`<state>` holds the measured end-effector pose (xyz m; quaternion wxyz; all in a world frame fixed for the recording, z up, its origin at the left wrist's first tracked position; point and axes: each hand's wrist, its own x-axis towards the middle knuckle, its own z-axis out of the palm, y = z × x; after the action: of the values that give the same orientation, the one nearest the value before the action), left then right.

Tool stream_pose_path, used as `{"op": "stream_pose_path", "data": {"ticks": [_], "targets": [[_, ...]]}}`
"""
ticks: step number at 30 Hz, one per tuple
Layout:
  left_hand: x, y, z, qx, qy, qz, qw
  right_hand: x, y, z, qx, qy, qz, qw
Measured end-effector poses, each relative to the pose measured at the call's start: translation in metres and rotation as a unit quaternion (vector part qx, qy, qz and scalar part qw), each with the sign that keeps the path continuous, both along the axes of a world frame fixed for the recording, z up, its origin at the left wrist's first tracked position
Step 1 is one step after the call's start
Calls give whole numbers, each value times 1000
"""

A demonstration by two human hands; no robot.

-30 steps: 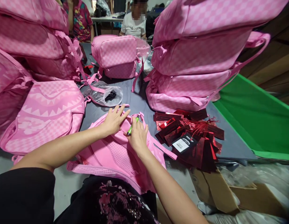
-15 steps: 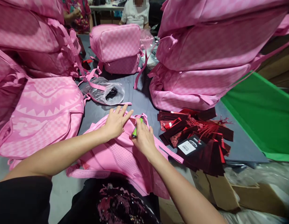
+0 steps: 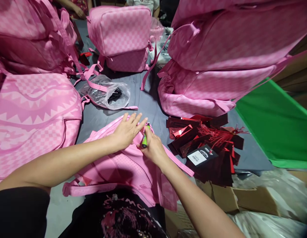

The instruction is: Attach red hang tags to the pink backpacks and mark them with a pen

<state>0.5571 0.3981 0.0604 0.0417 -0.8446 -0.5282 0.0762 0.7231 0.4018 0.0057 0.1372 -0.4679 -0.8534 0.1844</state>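
Observation:
A pink backpack [image 3: 128,165] lies on the near edge of the grey table, its straps and perforated padding facing up. My left hand [image 3: 128,132] rests on the top of it with fingers spread. My right hand [image 3: 153,145] is closed around a small green lighter-like object [image 3: 144,137] held upright close to the left fingertips. Something small and reddish shows between the two hands, too small to make out. To the right lies a pile of dark red tags [image 3: 205,138], with a black tag bearing a white label [image 3: 199,156] on top.
Pink backpacks are stacked high at the right [image 3: 217,66] and left [image 3: 26,43]; another [image 3: 126,33] stands at the back. A clear bag of black pieces [image 3: 111,96] lies mid-table. Cardboard and plastic lie below right. People are across the table.
The view has tilted down and shifted slightly. My left fingers have moved a little right, towards my right hand, and the green object stands more upright.

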Motion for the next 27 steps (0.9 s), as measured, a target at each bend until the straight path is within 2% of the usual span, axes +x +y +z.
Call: {"op": "stream_pose_path", "data": {"ticks": [4, 11, 17, 20, 25, 27], "targets": [[-2, -3, 3, 19, -15, -8, 1000, 3, 0, 4, -4, -8, 7, 1000], [-1, -2, 1, 29, -24, -2, 999, -8, -3, 15, -20, -106, -28, 994], [0, -2, 0, 17, -24, 6, 1000, -6, -3, 18, -47, -81, -9, 996], [-4, -1, 12, -15, 8, 23, 1000, -3, -4, 19, -44, -62, -11, 997], [-16, -4, 47, -120, 55, 116, 985, -2, -12, 24, -34, -35, -22, 999], [-18, -7, 56, -141, 65, 138, 978, -4, -17, 26, -22, -23, -29, 999]]}}
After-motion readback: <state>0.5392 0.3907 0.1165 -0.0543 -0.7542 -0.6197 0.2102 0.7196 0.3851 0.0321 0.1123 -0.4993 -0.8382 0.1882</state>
